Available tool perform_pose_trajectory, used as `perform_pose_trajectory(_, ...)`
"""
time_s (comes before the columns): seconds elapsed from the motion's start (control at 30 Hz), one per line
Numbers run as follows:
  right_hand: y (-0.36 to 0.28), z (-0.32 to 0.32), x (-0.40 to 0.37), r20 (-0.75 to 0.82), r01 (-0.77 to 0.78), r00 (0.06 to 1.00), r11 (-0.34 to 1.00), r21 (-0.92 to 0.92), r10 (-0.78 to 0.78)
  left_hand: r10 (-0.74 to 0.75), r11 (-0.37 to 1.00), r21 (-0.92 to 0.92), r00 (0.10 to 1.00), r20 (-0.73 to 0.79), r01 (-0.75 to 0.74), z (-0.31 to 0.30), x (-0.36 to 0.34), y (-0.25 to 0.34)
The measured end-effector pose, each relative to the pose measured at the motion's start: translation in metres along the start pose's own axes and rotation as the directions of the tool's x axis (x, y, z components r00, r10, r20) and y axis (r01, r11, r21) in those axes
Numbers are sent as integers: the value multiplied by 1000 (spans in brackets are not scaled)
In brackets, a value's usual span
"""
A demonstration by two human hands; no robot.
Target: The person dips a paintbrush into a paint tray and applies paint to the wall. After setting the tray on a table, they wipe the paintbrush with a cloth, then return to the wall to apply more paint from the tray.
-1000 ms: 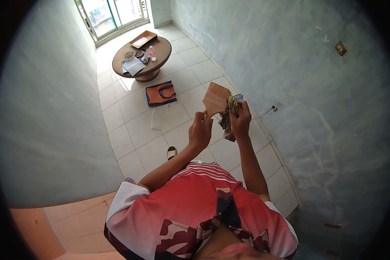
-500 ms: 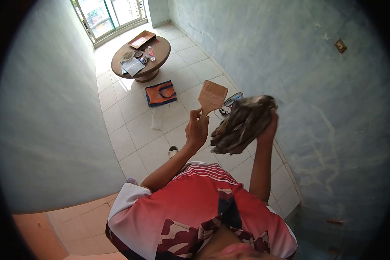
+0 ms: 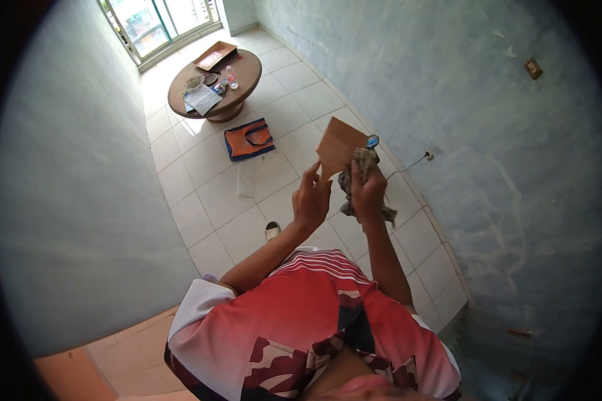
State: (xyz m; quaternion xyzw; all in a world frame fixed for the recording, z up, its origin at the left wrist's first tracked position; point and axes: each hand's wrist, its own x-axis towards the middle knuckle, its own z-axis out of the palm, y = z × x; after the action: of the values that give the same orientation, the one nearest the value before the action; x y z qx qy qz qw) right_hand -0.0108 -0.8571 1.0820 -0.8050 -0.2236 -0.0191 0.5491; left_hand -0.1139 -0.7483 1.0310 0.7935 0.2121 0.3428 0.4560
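The paddle, a flat brown board with a short handle, is held up right of centre in the frame, its broad end tilted toward the upper right. The left hand has its fingers closed on the handle. The right hand has its fingers bunched around a rag, greyish brown and crumpled, which overlaps the paddle's right edge; how firmly it presses there, I cannot tell. Loose folds of the rag hang below the right hand. Just past the rag a blue item shows, mostly hidden.

Below the hands, the red and white shirt fills the lower middle of the frame. A shoe shows on the pale tiled floor near the left forearm. Left of centre, an orange and blue bag lies on the floor, with a whitish sheet just below it.

In the upper left stands a round worktop, bearing a tray, a clear bottle, papers and small items too small to name. Behind it is a bright window. On the right, a plug with a dark cord sits low on the bluish wall, and a switch is higher up.
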Motion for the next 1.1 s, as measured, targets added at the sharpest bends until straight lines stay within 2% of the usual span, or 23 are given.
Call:
perform_pose_trajectory(0.07, 2, 26, 9, -83, 303, 936, 903, -305, -343, 171, 985, 32, 985, -27, -170, 0, 5, -1)
perform_pose_trajectory(0.1, 4, 30, 14, -86, 312, 932, 900, -304, -352, 179, 984, 32, 983, -34, -178, 1, 9, -3)
perform_pose_trajectory(0.17, 2, 46, 23, -1, 154, 987, 937, -312, -162, 236, 970, 56, 971, 36, -238, -6, 16, -16)
perform_pose_trajectory(0.3, 8, 86, 39, -9, 184, 981, 954, -237, -192, 252, 963, 90, 966, 53, -256, -16, 40, -37)
perform_pose_trajectory(0.4, -8, 112, 54, -9, 112, 993, 973, -200, -116, 264, 955, 123, 963, 54, -269, -28, 59, -57)
perform_pose_trajectory(0.47, -18, 123, 72, 123, 49, 992, 985, -168, -28, 296, 933, 186, 950, 94, -309, -39, 77, -70)
perform_pose_trajectory(0.5, -23, 126, 82, 124, 48, 992, 985, -168, -27, 295, 933, 185, 951, 95, -308, -44, 86, -77)
perform_pose_trajectory(0.6, -51, 110, 110, -81, -13, 996, 954, 299, 39, 339, 912, 212, 937, 89, -350, -62, 105, -93)
perform_pose_trajectory(0.63, -53, 97, 119, -130, -33, 987, 910, 414, 95, 278, 939, 194, 959, 50, -282, -67, 109, -95)
perform_pose_trajectory(0.67, -44, 82, 127, -186, -44, 972, 891, 453, 143, 217, 961, 172, 976, 14, -216, -71, 113, -98)
perform_pose_trajectory(0.7, -36, 68, 135, -240, -51, 952, 870, 490, 191, 220, 960, 173, 975, 17, -220, -75, 117, -104)
perform_pose_trajectory(0.77, -44, 46, 136, -253, -86, 926, 807, 584, 282, 112, 974, 193, 993, 31, -116, -84, 126, -116)
perform_pose_trajectory(0.83, -30, 35, 135, -200, -115, 936, 787, 607, 290, 67, 981, 181, 998, -1, -66, -92, 139, -124)
perform_pose_trajectory(0.9, -9, 42, 130, -221, -152, 924, 830, 537, 312, 10, 986, 168, 999, -37, -4, -101, 153, -133)
perform_pose_trajectory(0.97, 5, 54, 125, -184, -160, 956, 932, 327, 229, -190, 980, 60, 982, 3, 190, -108, 165, -141)
perform_pose_trajectory(1.1, 3, 102, 119, -22, -181, 980, 930, 319, 198, -219, 959, 185, 976, 13, 212, -132, 181, -130)
